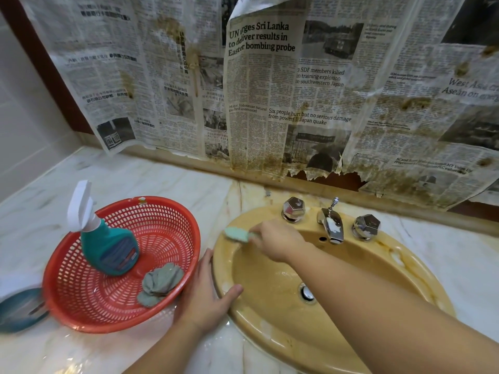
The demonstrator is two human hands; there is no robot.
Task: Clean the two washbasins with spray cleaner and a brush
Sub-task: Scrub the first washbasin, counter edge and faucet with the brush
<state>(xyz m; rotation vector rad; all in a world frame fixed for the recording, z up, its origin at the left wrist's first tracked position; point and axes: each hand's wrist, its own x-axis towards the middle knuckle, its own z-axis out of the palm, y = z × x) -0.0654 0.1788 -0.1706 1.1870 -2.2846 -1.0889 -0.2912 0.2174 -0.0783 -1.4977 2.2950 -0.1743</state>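
My right hand (pixel 278 241) grips a pale green brush (pixel 237 234) against the back-left rim of the stained yellow oval washbasin (pixel 391 268). My left hand (pixel 208 290) lies flat, fingers straight, on its left rim, beside the red plastic basket (pixel 81 311) holding the teal spray bottle (pixel 108 247).

A white marbled tabletop (pixel 140 179) carries a red basket (pixel 62 287) near its left edge, a yellow washbasin (pixel 421 268) sunk in beside it, and the left hand (pixel 205 292) resting flat between them.

Even soft indoor light, glare on tap (pixel 331 225), wide-angle bending at edges, brush (pixel 237 234) slightly motion-blurred.
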